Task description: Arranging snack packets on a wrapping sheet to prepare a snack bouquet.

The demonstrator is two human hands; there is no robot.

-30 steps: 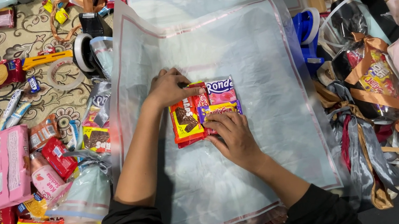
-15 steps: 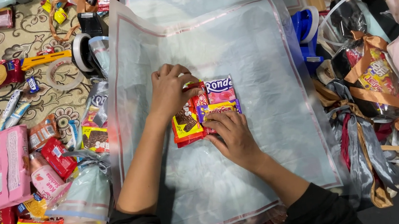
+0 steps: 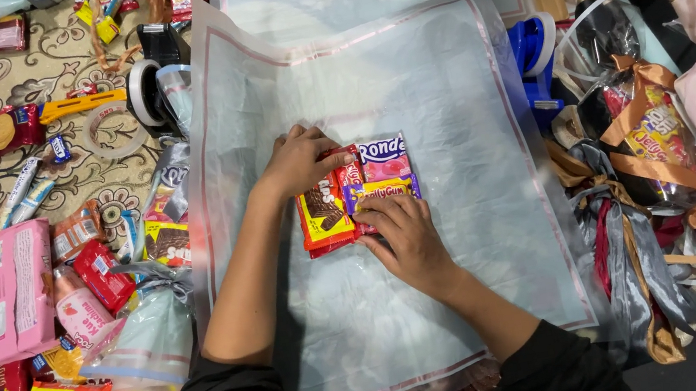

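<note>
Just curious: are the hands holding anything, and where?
Nothing is lifted. The left hand presses the top of the snack packs; the right hand presses their lower edge on the sheet.

Left hand curled; right hand flat, palm-down.

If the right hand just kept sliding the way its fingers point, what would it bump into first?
The right hand points up and left, its fingertips already on the purple snack packet. Straight beyond, it would likely meet the left hand.

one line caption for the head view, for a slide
Both hands, left hand and right hand, press snack packets onto a translucent wrapping sheet.
</note>
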